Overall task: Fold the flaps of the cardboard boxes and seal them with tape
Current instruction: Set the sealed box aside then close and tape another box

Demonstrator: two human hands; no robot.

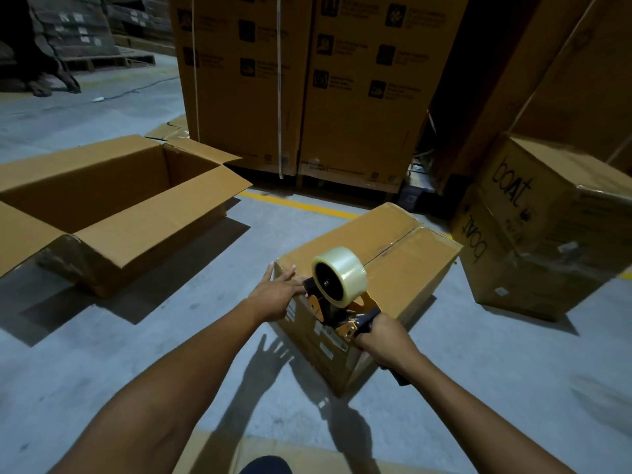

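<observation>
A small cardboard box [403,258] stands on the floor at centre right, its top flaps folded down and meeting along a seam. A tape dispenser [337,295] with a roll of clear tape [342,273] rests at the near end of that seam. My right hand [383,338] grips the dispenser's handle. My left hand [278,292] lies with straight fingers on the box's near left corner, beside the dispenser's front. A large cardboard box [113,206] sits at the left with its flaps spread wide and its inside empty.
Tall stacked cartons [307,80] with white straps rise behind. Two printed boxes [540,234] are stacked at the right. A yellow line [301,203] crosses the concrete floor. Flat cardboard [260,456] lies at my feet. Pallets of goods [71,25] fill the far left.
</observation>
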